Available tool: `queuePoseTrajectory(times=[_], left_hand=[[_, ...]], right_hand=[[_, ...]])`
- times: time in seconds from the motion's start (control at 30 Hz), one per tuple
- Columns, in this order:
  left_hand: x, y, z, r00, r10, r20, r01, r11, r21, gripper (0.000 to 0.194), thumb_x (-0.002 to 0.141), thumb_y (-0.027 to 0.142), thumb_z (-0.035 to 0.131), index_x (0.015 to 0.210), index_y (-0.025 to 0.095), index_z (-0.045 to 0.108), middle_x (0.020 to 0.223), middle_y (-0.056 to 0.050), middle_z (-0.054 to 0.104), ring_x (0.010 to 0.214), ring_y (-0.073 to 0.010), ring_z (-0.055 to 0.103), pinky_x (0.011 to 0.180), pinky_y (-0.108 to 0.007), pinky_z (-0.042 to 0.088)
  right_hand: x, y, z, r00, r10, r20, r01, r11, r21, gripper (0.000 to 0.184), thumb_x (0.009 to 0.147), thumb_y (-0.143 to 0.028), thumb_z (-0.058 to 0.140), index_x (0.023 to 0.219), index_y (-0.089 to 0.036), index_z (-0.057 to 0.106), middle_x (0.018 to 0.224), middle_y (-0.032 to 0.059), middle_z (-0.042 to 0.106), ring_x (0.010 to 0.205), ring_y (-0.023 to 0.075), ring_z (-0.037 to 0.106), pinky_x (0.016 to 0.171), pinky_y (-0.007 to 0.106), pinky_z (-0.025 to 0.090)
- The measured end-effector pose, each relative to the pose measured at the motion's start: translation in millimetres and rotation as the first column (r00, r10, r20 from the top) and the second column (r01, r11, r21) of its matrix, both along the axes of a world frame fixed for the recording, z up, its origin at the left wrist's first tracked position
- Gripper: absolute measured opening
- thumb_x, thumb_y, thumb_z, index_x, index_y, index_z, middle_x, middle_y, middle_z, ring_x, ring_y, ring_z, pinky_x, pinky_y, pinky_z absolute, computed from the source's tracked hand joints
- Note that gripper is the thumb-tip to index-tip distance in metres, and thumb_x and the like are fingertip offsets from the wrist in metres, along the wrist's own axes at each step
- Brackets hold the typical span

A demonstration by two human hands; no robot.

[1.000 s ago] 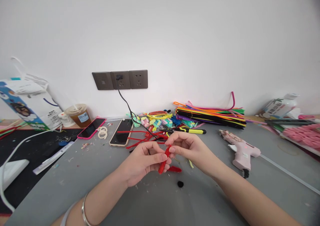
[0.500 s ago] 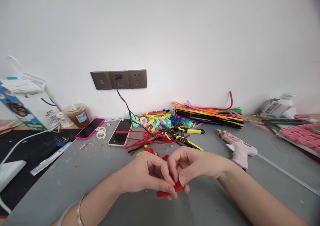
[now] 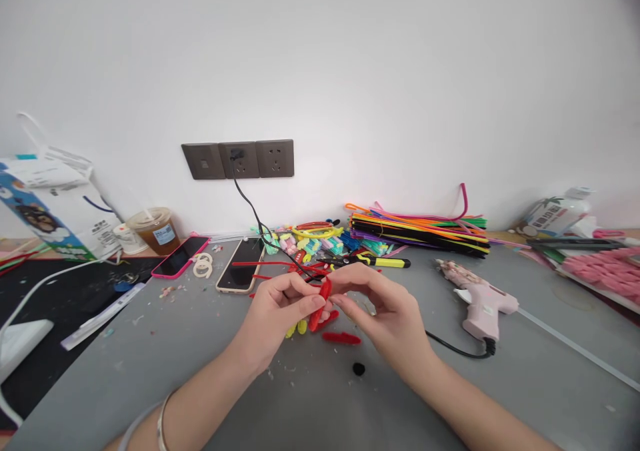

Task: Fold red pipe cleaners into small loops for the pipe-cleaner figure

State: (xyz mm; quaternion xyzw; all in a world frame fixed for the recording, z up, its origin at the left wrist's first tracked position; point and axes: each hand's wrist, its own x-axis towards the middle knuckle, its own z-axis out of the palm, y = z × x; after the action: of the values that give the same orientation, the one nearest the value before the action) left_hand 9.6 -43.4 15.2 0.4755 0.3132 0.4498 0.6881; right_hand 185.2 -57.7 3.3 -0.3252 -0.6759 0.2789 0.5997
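A red fuzzy pipe-cleaner piece (image 3: 321, 306) is held upright between my two hands above the table. My left hand (image 3: 280, 308) pinches it between thumb and fingers from the left. From the right, my right hand (image 3: 383, 304) curls over with its thumb and fingertips at the piece's top edge. Below them on the table lie another red fuzzy piece (image 3: 341, 338), small yellow pieces (image 3: 297, 328) and a black pompom-like ball (image 3: 359, 369). Red pipe cleaners (image 3: 270, 264) and yellow-and-black pliers (image 3: 385, 262) lie behind my hands, partly covered by them.
A pink glue gun (image 3: 483, 304) with a clear glue stick lies to the right. Bundled pipe cleaners (image 3: 420, 231) rest by the wall. Two phones, a pink-edged one (image 3: 180, 257) and a pale-framed one (image 3: 241, 264), and a drink cup (image 3: 155, 231) stand left. A black cord (image 3: 247, 201) hangs from the socket.
Both hands have moved up and away from me, with the red piece now turned upright. Another red piece and the black ball on the table have come into view beneath them.
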Motion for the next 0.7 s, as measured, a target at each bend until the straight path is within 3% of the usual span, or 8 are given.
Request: queuePoseTrajectory(times=[0.2,0.37,0.53,0.7], left_hand=[[0.1,-1.5,-0.3,0.997,-0.061,0.039,0.06,0.998,0.025,0.023,0.076,0.028,0.084,0.066,0.015,0.067,0.065,-0.002,0.072,0.061,-0.0102,0.065,0.056,-0.019,0.048],[0.6,-3.7,0.4,0.99,-0.104,0.1,0.1,0.994,0.038,0.021,0.077,0.023,0.083,0.066,0.015,0.067,0.065,-0.002,0.072,0.062,-0.0108,0.066,0.055,-0.018,0.049],[-0.3,-4.9,0.6,0.981,-0.156,0.115,0.155,0.988,0.016,0.02,0.077,0.021,0.082,0.066,0.015,0.067,0.067,-0.003,0.074,0.06,-0.0118,0.067,0.051,-0.018,0.049],[-1.2,-6.0,4.2,0.971,-0.2,0.128,0.203,0.979,-0.011,0.021,0.077,0.022,0.082,0.065,0.015,0.067,0.065,-0.003,0.073,0.057,-0.0111,0.065,0.05,-0.019,0.048]], right_hand=[[-2.2,-3.4,1.0,0.997,0.056,-0.062,-0.058,0.998,-0.025,0.022,0.087,-0.01,0.069,0.102,-0.025,0.072,0.092,0.0025,0.074,0.082,0.0159,0.071,0.074,0.026,0.061],[-3.2,-6.1,-3.0,0.989,0.022,-0.145,-0.03,0.998,-0.054,0.016,0.084,-0.016,0.077,0.096,-0.026,0.075,0.084,0.0014,0.076,0.076,0.0165,0.072,0.072,0.027,0.061],[-2.5,-2.3,-5.7,0.96,0.151,-0.236,-0.185,0.974,-0.13,0.012,0.084,-0.028,0.078,0.096,-0.027,0.078,0.091,0.0051,0.076,0.086,0.0211,0.071,0.072,0.032,0.06],[-1.1,2.7,-1.6,0.935,0.248,-0.255,-0.291,0.945,-0.148,0.01,0.082,-0.029,0.08,0.092,-0.026,0.08,0.087,0.0048,0.076,0.086,0.0193,0.068,0.08,0.033,0.057]])
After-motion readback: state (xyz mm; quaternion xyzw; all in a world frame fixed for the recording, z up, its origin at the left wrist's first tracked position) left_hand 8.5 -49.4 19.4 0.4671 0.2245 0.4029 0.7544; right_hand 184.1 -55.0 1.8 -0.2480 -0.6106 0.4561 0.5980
